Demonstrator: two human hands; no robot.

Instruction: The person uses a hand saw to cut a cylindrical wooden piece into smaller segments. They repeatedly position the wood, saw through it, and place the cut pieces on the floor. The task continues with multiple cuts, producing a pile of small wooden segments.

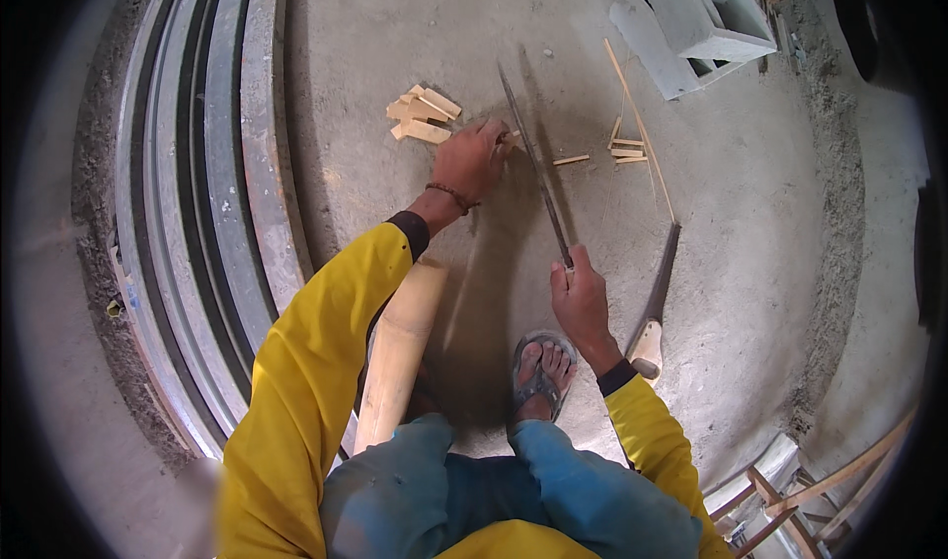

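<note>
My right hand (581, 304) is closed round the handle of a machete (536, 159), its long dark blade slanting up and away to the left. Beside the blade, my left hand (472, 159) pinches a small bamboo piece (512, 135), of which only a pale end shows; the fingers hide the rest. Just beyond that hand lies a pile of short, flat bamboo pieces (423, 113). A thick bamboo section (403, 347) leans below my left forearm, by my leg. Right of the blade, one thin stick (571, 160) rests on the concrete floor.
A handsaw (664, 282) with a pale handle lies right of my right hand. Several short sticks (627, 151) and a long thin strip (640, 115) lie beyond it. Long grey metal beams (225, 134) line the left side. Grey concrete blocks (696, 21) stand far right.
</note>
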